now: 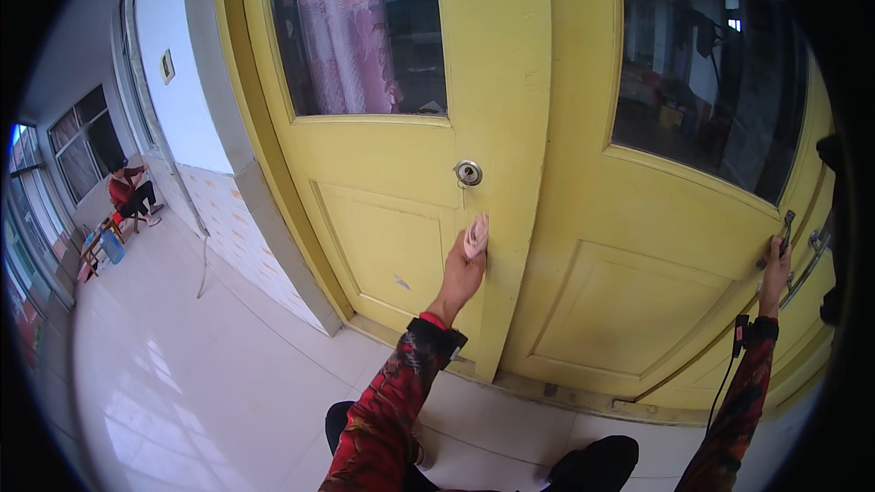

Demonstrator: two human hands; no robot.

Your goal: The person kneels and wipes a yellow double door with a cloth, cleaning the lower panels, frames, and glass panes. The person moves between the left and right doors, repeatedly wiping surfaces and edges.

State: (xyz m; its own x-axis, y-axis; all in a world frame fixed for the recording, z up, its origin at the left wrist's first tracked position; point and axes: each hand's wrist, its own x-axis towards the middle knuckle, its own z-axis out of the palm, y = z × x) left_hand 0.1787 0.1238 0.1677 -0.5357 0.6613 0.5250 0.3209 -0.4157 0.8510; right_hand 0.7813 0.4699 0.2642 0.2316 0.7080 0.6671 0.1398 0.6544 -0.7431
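Note:
A folded pink cloth (476, 236) is pinched in my left hand (465, 278), up against the yellow wooden door (383, 157). Just above it is a round metal lock cylinder (468, 172) with a key hanging from it. At the far right, my right hand (775, 272) grips a metal door handle (788, 224) on another yellow door leaf (574, 219). A second curved metal handle (810, 266) lies just right of that hand. A small black device with a cable is at my right wrist.
Both leaves have glass panes, with a pink curtain (355, 41) behind the left one. At far left a person (130, 191) sits on a stool beside a small table and a blue water jug (111, 246). A tiled wall corner (273, 219) juts out left of the door.

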